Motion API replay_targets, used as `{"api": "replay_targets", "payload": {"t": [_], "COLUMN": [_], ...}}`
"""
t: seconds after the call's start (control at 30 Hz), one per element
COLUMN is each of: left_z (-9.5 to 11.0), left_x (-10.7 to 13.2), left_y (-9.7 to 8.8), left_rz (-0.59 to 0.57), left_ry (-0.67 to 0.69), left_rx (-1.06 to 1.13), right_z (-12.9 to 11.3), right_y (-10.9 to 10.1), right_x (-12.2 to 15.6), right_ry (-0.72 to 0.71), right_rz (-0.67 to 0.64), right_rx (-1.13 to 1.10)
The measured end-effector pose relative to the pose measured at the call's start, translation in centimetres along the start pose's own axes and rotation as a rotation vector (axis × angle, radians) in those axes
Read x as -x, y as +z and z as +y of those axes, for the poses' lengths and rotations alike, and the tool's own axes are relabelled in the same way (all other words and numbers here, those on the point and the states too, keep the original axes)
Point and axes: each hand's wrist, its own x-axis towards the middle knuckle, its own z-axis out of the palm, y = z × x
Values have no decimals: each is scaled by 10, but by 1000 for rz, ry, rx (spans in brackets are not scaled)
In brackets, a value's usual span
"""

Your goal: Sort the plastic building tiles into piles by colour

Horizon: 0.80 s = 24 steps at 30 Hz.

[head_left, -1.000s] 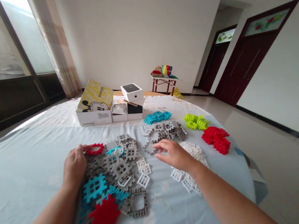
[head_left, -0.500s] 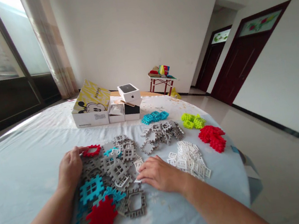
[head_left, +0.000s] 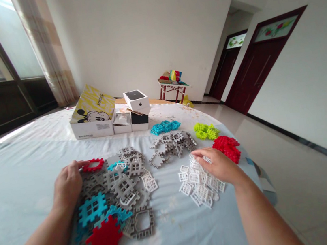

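Observation:
My left hand [head_left: 67, 184] is at the left edge of a mixed heap, its fingertips closed on the edge of a red square frame [head_left: 93, 165]. Grey interlocking plastic panels [head_left: 125, 187] make up most of that heap. Among them are a blue window panel [head_left: 92, 209] and a solid red panel [head_left: 104, 238]. My right hand [head_left: 215, 164] is over a pile of small white lattice window pieces [head_left: 198, 182], thumb and forefinger apart. White pieces show below and between these fingers. A few more white pieces [head_left: 149, 181] lie beside the heap.
Behind the heaps are sorted piles of grey panels [head_left: 174, 143], blue pieces [head_left: 165, 127], lime-green pieces [head_left: 206, 131] and red pieces [head_left: 227, 149]. A yellow-lidded box [head_left: 92, 129] and white boxes [head_left: 136, 100] stand at the back. The table's edge [head_left: 244, 143] curves at right.
My right hand has moved right and away from me, from the white pieces beside the mixed heap to the white pile. My left hand stays at the red frame. The view has shifted slightly.

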Motion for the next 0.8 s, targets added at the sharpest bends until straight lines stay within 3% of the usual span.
{"api": "replay_targets", "payload": {"t": [0.1,0.2,0.33,0.43,0.6,0.8], "left_z": [0,1,3,5,6,3], "left_x": [0,0,2,3,4,3], "left_y": [0,0,-1,-3,-3,-2], "left_rz": [-1,7,17,11,18,21], "left_ry": [3,10,17,23,18,15], "left_rx": [1,-1,-4,-5,-2,6], "right_z": [-4,-27,-64,-77,-75,-69], "right_y": [3,13,43,73,104,106], "right_x": [-4,-12,-23,-27,-24,-22], "right_ry": [-33,-105,-231,-290,-293,-249], "right_rz": [33,15,-103,-176,-219,-222], "right_rx": [11,-22,-89,-115,-51,-48]}}
